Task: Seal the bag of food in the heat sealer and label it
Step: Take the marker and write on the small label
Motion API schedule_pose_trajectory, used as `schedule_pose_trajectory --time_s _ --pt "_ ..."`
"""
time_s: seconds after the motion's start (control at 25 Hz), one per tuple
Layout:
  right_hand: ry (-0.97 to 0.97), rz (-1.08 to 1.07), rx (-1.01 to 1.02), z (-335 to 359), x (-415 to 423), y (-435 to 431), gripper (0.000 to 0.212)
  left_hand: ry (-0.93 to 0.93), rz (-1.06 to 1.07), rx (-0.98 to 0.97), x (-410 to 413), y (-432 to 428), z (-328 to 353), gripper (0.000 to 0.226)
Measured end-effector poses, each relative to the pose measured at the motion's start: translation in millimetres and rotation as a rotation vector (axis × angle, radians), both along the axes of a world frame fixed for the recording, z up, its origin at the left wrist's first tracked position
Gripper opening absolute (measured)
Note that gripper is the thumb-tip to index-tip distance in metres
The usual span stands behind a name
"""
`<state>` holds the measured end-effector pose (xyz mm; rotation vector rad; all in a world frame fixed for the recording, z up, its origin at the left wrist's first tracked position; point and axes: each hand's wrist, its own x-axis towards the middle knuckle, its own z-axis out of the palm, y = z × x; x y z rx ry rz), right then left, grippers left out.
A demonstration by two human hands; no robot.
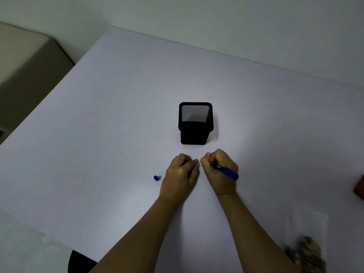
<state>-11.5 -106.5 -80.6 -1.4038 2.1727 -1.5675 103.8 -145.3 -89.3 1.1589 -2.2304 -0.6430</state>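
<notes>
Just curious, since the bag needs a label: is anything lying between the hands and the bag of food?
Nothing visible. Only bare table lies between the right hand and the bag at the near right.

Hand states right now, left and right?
Left hand: pinches a small white piece.
Right hand: grips the blue pen, also pinches that white piece.

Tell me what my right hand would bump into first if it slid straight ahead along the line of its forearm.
Probably the black mesh pen holder, standing just beyond the right hand, which holds the blue marker. The table between them looks bare, though depth is hard to judge.
</notes>
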Motion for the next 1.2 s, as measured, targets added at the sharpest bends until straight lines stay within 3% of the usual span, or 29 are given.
schedule_pose_trajectory --time_s 0.28,1.2 --pt "-0.011 -0.038 -0.003 -0.6 -0.3 -0.6 0.028 0.004 0.001 -0.002 -0.5 -0.5 -0.3 0.012" --pt "0.018 -0.036 -0.025 1.7 -0.7 -0.9 0.028 0.002 -0.005 0.010 -0.1 0.7 2.2 0.023"
